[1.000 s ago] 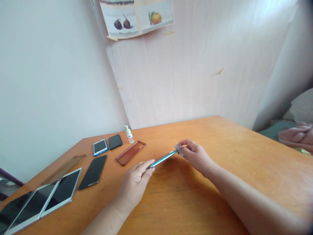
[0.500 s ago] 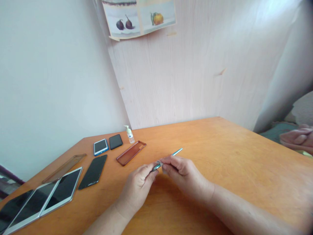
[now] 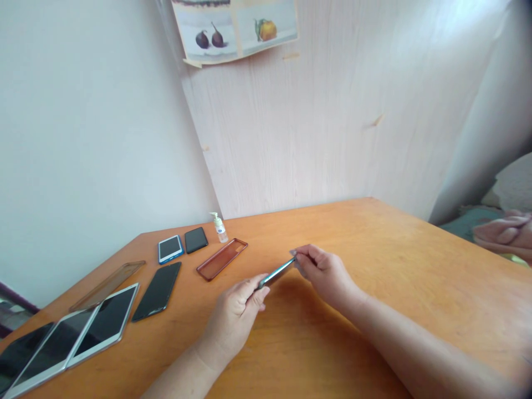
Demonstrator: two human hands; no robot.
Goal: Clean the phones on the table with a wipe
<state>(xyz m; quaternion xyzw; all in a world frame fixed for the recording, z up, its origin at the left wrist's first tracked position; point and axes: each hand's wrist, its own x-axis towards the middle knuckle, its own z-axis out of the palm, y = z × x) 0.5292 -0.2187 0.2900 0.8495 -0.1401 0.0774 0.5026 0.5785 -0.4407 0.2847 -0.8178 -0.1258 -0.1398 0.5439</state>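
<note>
My left hand [image 3: 235,310] is closed on the near end of a slim phone [image 3: 277,271], thumb on one side and fingers on the other. The phone is held edge-on above the table, its bluish shiny side facing up. At the phone's far end, my right hand [image 3: 330,277] pinches a thin pale cloth or wipe [image 3: 301,269] against the corner. Most of the cloth is hidden by the fingers. To the left of the phone, a reddish clear phone case [image 3: 221,260] lies on the table.
On the wooden table [image 3: 353,343] to the left lie a black phone [image 3: 158,291], a blue-cased phone [image 3: 170,249], a dark phone [image 3: 196,240], a clear case [image 3: 108,285] and white-framed tablets [image 3: 108,318]. A small pump bottle [image 3: 219,228] stands near the wall.
My right hand has slid away from my left along the phone's edge to its far end, with the pale cloth. More of the bluish edge shows. My left hand keeps its hold.
</note>
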